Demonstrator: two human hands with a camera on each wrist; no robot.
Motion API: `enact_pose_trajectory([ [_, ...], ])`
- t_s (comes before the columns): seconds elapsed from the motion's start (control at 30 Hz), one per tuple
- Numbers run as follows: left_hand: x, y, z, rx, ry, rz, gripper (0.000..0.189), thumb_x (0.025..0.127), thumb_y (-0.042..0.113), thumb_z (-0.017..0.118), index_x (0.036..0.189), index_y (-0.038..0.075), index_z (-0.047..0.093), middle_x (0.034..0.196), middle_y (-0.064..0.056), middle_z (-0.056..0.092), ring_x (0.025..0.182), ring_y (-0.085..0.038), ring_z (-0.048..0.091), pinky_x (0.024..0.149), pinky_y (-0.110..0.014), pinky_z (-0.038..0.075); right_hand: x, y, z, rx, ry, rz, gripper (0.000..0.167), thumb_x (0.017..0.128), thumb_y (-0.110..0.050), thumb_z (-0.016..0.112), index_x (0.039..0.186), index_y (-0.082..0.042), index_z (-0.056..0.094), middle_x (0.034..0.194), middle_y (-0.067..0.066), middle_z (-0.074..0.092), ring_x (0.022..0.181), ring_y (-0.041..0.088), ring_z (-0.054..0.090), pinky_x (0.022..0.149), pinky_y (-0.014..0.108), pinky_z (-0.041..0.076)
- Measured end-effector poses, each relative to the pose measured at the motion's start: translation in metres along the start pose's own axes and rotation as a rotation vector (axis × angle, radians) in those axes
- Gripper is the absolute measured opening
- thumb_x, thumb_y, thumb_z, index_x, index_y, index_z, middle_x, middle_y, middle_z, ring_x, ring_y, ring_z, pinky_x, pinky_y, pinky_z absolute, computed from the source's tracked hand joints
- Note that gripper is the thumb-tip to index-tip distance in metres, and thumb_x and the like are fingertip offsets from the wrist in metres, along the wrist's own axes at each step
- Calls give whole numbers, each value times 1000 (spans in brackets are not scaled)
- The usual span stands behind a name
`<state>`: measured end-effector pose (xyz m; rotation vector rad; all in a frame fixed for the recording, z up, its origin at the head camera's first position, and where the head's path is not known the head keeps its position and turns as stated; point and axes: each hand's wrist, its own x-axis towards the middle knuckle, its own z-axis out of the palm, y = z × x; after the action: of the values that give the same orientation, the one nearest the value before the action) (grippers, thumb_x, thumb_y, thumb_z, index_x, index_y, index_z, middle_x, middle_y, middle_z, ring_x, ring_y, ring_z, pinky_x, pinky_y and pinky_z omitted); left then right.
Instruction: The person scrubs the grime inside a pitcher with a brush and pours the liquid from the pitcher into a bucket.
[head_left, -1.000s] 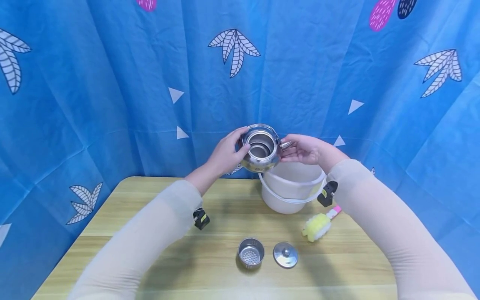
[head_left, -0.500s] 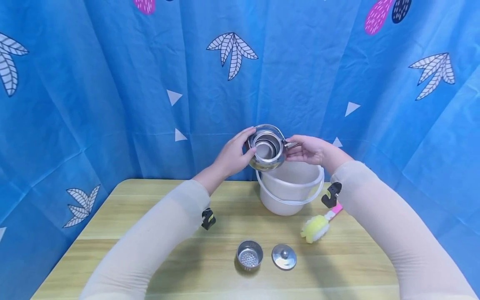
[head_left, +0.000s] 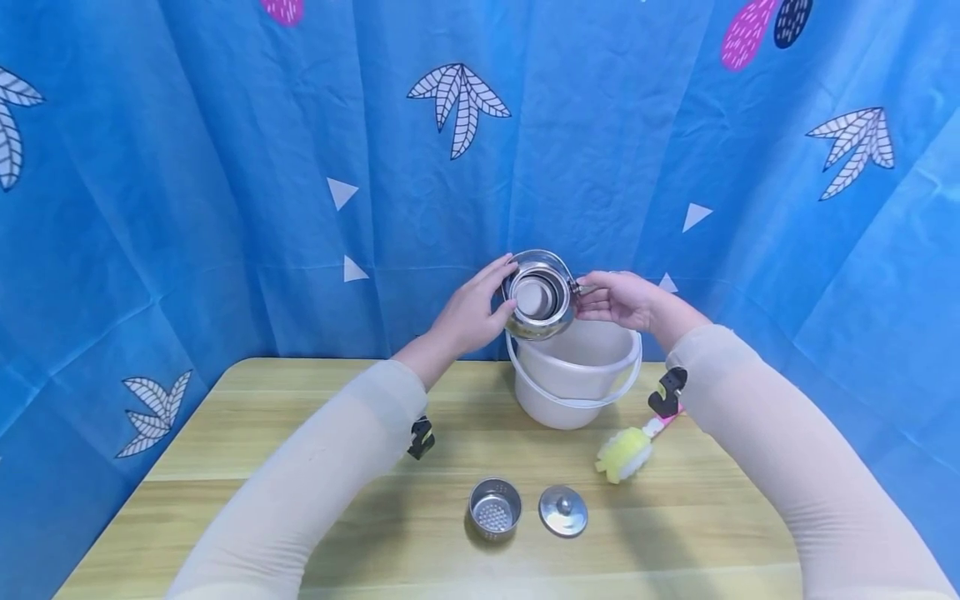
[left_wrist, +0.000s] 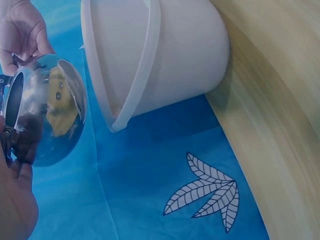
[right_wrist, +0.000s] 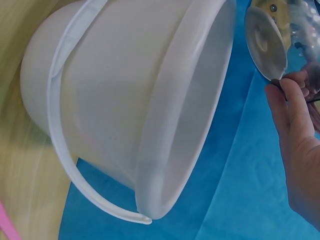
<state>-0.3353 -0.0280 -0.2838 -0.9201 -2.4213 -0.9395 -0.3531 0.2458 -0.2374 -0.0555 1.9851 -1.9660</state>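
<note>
A shiny stainless steel teapot [head_left: 546, 328] is held up in the air, lidless, its round mouth tilted toward the head camera. My left hand [head_left: 472, 313] grips its left side, thumb near the mouth's rim. On the right side, my right hand [head_left: 621, 300] holds the pot by its spout, fingers bent against the body. The flat base of the teapot [right_wrist: 266, 44] shows in the right wrist view, fingertips at its edge. Directly below and slightly right stands a white bucket [head_left: 558, 385], its handle hanging down in front. The pot overlaps the bucket's left rim in the head view.
On the wooden table [head_left: 360, 533] in front sit a perforated metal strainer cup [head_left: 495, 510] and, to its right, a round metal lid [head_left: 563, 511]. A yellow and white sponge brush [head_left: 625, 454] with a pink handle lies right of them. A blue curtain [head_left: 442, 208] hangs behind.
Both hands have shifted the teapot a little to the right, and its mouth has turned somewhat. The bucket, strainer, lid and brush have stayed put on the table.
</note>
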Motion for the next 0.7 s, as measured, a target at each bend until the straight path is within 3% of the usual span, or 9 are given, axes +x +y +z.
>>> enact_pose_trajectory([
  [0.37,1,-3,8,44,4,55,55,102,21,56,153,12,41,164,-1,27,147,-22,33,117,-46,33,-1,7,-5,22,14,-33,14,101,-10,55,96,-5,67,92,13,72,87,22,72,92,35,57],
  [0.6,4,-2,13,90,-4,91,55,101,21,56,153,11,41,165,-3,25,144,-26,38,115,-47,37,-3,11,-11,2,24,-57,14,101,-11,56,109,-1,60,96,11,71,90,21,72,93,35,56],
  [0.7,5,-2,16,109,-6,106,55,101,22,55,153,10,41,165,-1,24,144,-26,38,115,-45,37,-4,12,-13,2,17,-74,12,101,-11,56,104,-2,64,96,12,72,90,21,73,91,34,57],
])
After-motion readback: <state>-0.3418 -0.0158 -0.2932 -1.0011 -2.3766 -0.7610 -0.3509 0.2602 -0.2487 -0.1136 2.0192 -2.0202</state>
